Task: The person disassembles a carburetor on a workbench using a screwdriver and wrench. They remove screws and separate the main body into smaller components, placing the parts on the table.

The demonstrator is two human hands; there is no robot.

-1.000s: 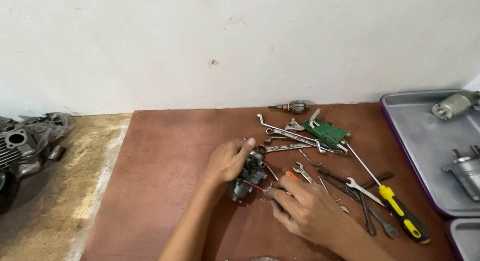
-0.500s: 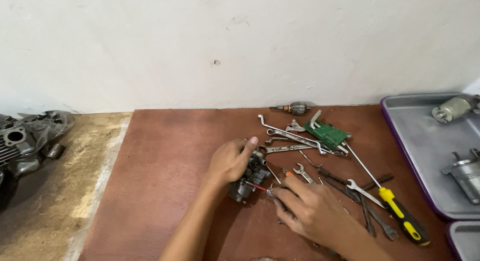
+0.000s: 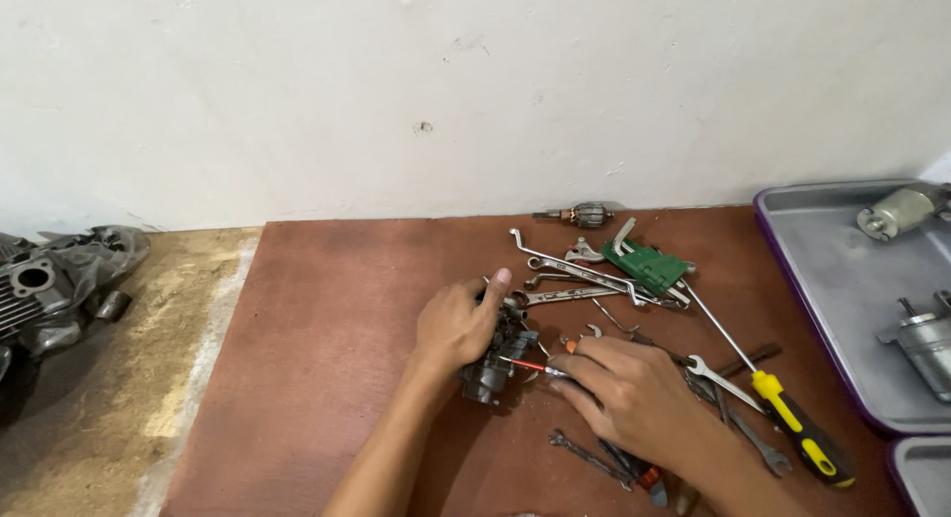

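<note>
My left hand point(image 3: 454, 324) grips a small dark metal carburettor-like part point(image 3: 495, 363) that rests on a reddish-brown board point(image 3: 327, 319). My right hand point(image 3: 634, 393) holds a thin red-handled tool point(image 3: 527, 365) whose tip points into the side of that part. Both hands meet at the middle of the board, fingers closed around what they hold.
Several spanners point(image 3: 580, 274), a green tool holder point(image 3: 646, 266) and a yellow-and-black screwdriver point(image 3: 797, 438) lie to the right. A motor armature point(image 3: 584, 215) sits by the wall. A grey tray point(image 3: 832, 279) holds motors; an engine casing point(image 3: 54, 284) lies at left.
My left hand has shifted slightly over the dark part, and my right hand has brought the thin red tool to its side. The view has barely moved.
</note>
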